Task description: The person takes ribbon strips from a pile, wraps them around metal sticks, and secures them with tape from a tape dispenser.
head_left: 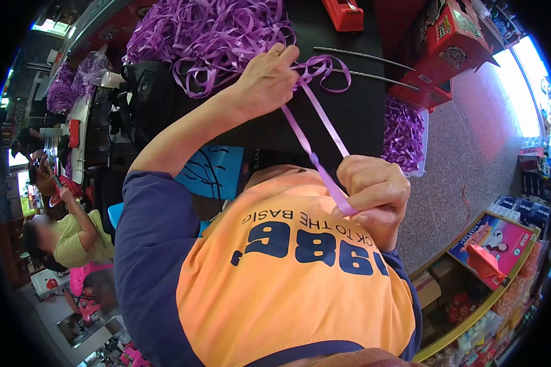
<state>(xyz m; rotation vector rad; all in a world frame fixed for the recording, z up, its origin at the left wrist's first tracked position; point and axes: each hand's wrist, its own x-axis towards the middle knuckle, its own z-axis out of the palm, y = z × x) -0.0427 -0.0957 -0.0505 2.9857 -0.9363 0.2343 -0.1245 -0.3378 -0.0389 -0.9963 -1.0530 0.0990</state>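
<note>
Orange shirt (288, 293) print, upside down in view: "1986", plus "CK TO THE BASIC", start cut off by a fold. Writing on red boxes (450, 37) too small to read. Left hand (269, 79): raised over dark table (349, 122), forearm angled up, fingers curled, narrow grip on purple ribbon (300, 136). Right hand (374, 191): lower, near chest, fist pinching same ribbon. 2 strands run between hands; ribbon pile (208, 40) beside left hand, 2 metal rods (373, 57) right of it.

Orange shirt (275, 306), navy sleeves (153, 238), dark "1986" print (312, 251), ring (274, 53)
</note>
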